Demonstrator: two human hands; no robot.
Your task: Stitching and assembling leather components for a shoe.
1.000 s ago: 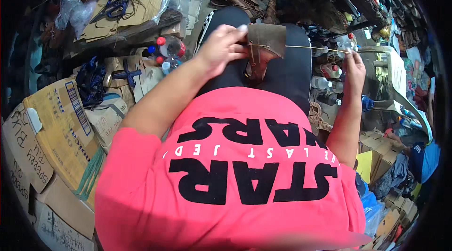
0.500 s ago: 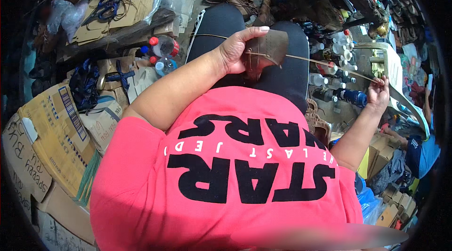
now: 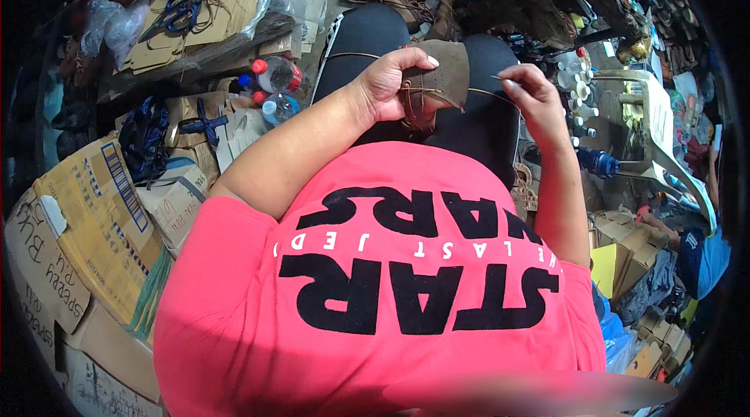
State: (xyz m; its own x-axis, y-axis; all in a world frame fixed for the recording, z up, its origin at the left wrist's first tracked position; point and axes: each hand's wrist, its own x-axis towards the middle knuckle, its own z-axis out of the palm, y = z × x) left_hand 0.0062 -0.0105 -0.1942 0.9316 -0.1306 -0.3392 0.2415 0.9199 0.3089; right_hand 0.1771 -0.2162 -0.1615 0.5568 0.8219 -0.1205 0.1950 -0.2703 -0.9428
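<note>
My right hand [image 3: 535, 104] is now sitting close in beside the brown leather piece [image 3: 437, 81]; half a second ago it was stretched well out to my right with the thread [image 3: 480, 91] drawn long and taut. The thread is running only a short way now, from the leather to my right fingers [image 3: 509, 85], which are pinched nearly shut on what looks like a thin needle, though it is too small to be sure. My left hand [image 3: 391, 85] is keeping its grip on the leather piece as before, fingers curled over its near edge with the thumb on top, holding it above my lap in the dark trousers [image 3: 476, 132]. The leather is lying flatter and showing more of its face than it did a moment ago.

To my left, a large tan cardboard box [image 3: 86, 221] with a striped barcode patch and dark lettering is sitting among other boxes. Nearer my knee, clear plastic bottles with red caps [image 3: 273, 73] and a blue-capped one are standing together. Flat cardboard sheets [image 3: 156, 34] with blue-handled scissors [image 3: 176, 14] on them are lying further off. On my right, small brown cartons [image 3: 625, 249] and a yellow one are stacked low.
</note>
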